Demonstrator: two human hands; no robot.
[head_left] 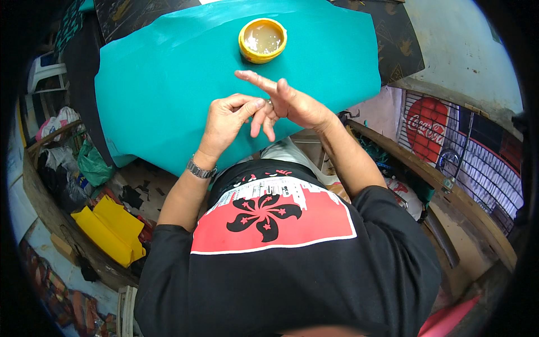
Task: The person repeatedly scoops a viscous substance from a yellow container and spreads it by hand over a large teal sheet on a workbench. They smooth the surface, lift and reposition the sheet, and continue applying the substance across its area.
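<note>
My left hand (229, 117), with a metal wristwatch (201, 167) on its wrist, is closed, thumb and fingertips pinching a finger of my right hand. A ring (270, 102) shows at the pinch, partly hidden by my left fingers. My right hand (295, 108) is open with its fingers spread, and no object lies in it. Both hands are held above the near part of a large teal sheet (168, 84). Beyond them, a round yellow tub (262, 40) stands upright on the sheet, holding a pale, cloudy substance.
Dark patterned material (400, 48) lies under the sheet's right edge. At left are a green plastic bag (94, 163) and a folded yellow piece (112, 230). A wooden beam (466, 202) and a metal grille (477, 163) are at right, with a white stool (46, 73) far left.
</note>
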